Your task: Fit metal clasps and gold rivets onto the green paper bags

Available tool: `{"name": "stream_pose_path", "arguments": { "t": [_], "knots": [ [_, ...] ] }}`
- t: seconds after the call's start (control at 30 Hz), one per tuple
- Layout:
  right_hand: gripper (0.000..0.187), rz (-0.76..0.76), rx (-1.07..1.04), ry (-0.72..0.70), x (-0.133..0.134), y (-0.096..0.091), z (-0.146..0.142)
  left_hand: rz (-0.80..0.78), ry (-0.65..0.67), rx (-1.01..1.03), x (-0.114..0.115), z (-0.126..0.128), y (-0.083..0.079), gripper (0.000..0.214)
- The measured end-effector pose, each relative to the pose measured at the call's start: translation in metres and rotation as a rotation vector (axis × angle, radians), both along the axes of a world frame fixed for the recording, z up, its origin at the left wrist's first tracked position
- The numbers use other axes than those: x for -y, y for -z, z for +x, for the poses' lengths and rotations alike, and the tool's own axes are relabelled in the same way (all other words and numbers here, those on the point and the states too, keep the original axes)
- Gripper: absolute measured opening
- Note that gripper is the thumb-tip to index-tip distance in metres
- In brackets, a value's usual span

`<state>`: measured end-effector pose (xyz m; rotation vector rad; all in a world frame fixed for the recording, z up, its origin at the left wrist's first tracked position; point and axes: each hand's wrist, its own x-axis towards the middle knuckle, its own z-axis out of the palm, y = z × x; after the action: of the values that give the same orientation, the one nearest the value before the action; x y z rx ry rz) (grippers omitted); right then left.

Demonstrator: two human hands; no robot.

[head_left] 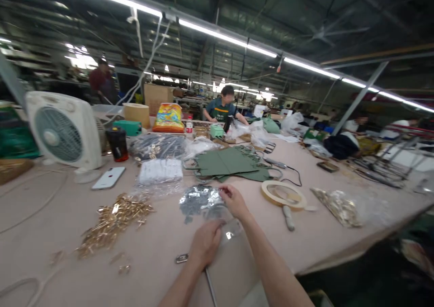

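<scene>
My left hand (206, 243) is closed on the edge of a clear plastic bag (231, 235) near the table's front. Just beyond it, my right hand (234, 200) pinches the bag's far side, thumb and fingers together. A heap of small, flat silver-grey metal pieces (199, 202) lies in front of both hands; whether some are still inside the bag is unclear. Beside my left wrist rests a small silver metal plate with slots (181, 258). A thin metal rod (210, 285) shows below that wrist, partly hidden.
Gold-coloured metal fittings (115, 221) are piled at left, near a phone (108, 178) and a fan (64, 130). Green bag panels (230, 162) lie ahead. A tape roll (283, 194) and a bag of fittings (337, 206) are at right. A co-worker (224, 106) stands across the table.
</scene>
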<state>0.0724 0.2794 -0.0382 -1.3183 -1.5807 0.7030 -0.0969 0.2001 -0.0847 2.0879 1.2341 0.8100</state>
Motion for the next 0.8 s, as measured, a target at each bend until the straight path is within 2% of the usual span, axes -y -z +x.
{"name": "stream_pose_path", "arguments": {
  "t": [0.13, 0.27, 0.4, 0.53, 0.6, 0.67, 0.8],
  "knots": [
    [0.042, 0.011, -0.212, 0.190, 0.045, 0.000, 0.063, 0.033, -0.012, 0.064, -0.005, 0.002, 0.006, 0.037],
    [0.046, -0.038, -0.312, 0.267, 0.092, 0.018, 0.101, 0.125, -0.037, 0.086, 0.000, 0.003, 0.003, 0.032],
    [0.050, -0.084, -0.325, 0.293, 0.111, 0.043, 0.103, 0.320, -0.031, 0.012, 0.008, 0.002, -0.008, 0.033],
    [0.053, -0.080, -0.269, 0.328, 0.109, 0.055, 0.096, 0.419, 0.081, -0.143, 0.019, 0.010, -0.025, 0.034],
    [0.052, -0.072, -0.210, 0.322, 0.106, 0.056, 0.095, 0.409, 0.148, -0.206, 0.025, 0.023, -0.033, 0.036],
    [0.050, -0.064, -0.164, 0.303, 0.105, 0.057, 0.096, 0.351, 0.148, -0.260, 0.030, 0.042, -0.039, 0.036],
    [0.048, -0.069, -0.139, 0.286, 0.106, 0.060, 0.101, 0.199, -0.037, -0.378, 0.032, 0.083, -0.041, 0.037]
  ]
}}
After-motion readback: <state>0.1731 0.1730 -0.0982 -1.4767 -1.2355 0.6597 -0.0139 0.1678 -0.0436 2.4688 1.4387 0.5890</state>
